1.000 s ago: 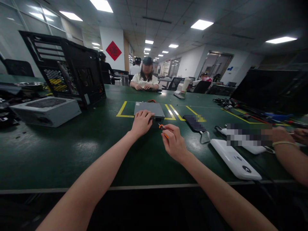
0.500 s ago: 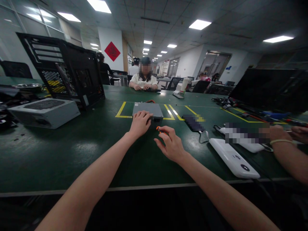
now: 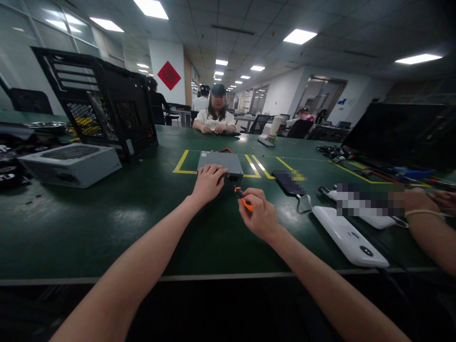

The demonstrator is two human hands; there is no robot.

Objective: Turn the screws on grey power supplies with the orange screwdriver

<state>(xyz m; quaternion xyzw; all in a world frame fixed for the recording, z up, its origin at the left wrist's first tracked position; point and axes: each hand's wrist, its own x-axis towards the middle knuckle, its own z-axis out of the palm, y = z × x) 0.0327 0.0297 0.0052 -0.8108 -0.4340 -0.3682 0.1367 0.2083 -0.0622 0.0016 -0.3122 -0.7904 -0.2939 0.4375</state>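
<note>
A grey metal power supply (image 3: 230,161) lies on the green table ahead of me, its socket side towards me. My left hand (image 3: 211,183) is on its near left part, fingers bent over the top edge; the thumb is hidden. In my right hand (image 3: 259,213) is a small screwdriver (image 3: 245,202) with an orange and black handle, held between thumb and fingers. It points up and left towards the power supply's near face, apart from it. The fine tip is hard to make out.
To the left stand a black computer case (image 3: 107,104) and a second power supply (image 3: 73,164). A dark phone (image 3: 288,181) and a white power bank (image 3: 347,236) lie to the right, near another person's hand (image 3: 422,202). One person (image 3: 215,116) sits opposite.
The screwdriver's handle, mostly hidden by my right fingers before, now shows. My right fingers have closed around it, and that hand has drawn slightly right. My left hand stays on the power supply.
</note>
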